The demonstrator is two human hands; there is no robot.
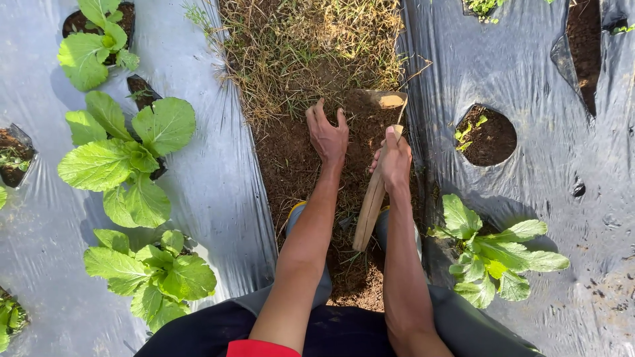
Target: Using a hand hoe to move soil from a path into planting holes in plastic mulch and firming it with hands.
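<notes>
My right hand (395, 160) grips the wooden handle (369, 211) of a small hand hoe, its metal blade (389, 100) set into the soil at the edge of dry grass (311, 46). My left hand (327, 134) rests flat with fingers spread on the bare brown soil (284, 158) of the furrow, just left of the hoe. Both forearms reach forward over my knees, and my feet are partly hidden beneath them.
Silver plastic mulch (218, 172) covers raised beds on both sides. Leafy green plants (126, 158) grow from holes on the left, another plant (493, 254) on the right. A planting hole (486, 135) with tiny weeds lies to the right of the hoe.
</notes>
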